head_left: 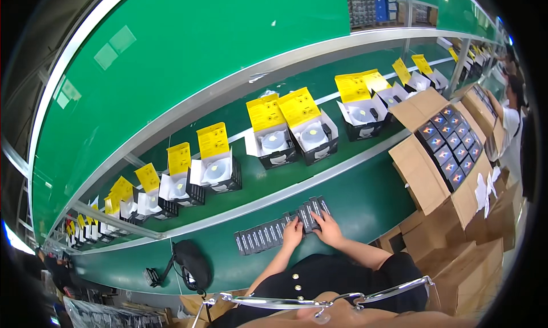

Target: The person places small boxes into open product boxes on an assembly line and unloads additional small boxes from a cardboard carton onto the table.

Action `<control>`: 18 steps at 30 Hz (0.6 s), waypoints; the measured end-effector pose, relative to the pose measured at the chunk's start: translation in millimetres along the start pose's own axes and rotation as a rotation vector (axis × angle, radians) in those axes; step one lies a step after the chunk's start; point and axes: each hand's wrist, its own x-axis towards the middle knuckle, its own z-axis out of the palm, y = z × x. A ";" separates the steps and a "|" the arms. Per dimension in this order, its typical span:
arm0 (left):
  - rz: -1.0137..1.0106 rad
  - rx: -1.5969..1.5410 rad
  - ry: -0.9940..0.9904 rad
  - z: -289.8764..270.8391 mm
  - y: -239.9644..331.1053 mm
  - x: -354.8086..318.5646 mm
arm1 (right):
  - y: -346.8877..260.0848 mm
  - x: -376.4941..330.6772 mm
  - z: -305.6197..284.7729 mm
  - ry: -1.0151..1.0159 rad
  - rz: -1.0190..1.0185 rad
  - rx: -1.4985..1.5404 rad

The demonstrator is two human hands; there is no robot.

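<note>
A row of small flat black boxes point(260, 238) with pale print stands side by side on the green bench in front of me. Toward the row's right end, my left hand point(293, 233) has its fingers closed against the boxes from the left. My right hand point(328, 229) grips the right-hand group of black boxes point(305, 215) from the other side, with its thumb and fingers bent around them. Those boxes sit slightly farther back than the rest of the row. My palms hide parts of the boxes under them.
Beyond the bench, a conveyor point(251, 199) carries opened black cartons point(315, 137) with yellow lids and round white devices. At right stands a large cardboard box point(422, 174) filled with dark packages. A black bag point(192, 264) lies left. A co-worker point(510, 120) is far right.
</note>
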 end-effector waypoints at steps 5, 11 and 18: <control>-0.020 -0.119 0.020 3.9 -18.0 4.2 | 4.8 -8.0 13.0 0.070 -0.012 0.002; -0.053 -0.232 0.011 -25.4 -13.3 -1.9 | 14.5 -4.2 10.0 0.297 0.135 0.524; -0.147 -0.460 0.077 -71.7 -32.4 -25.4 | 47.2 24.3 -0.9 0.356 0.228 0.668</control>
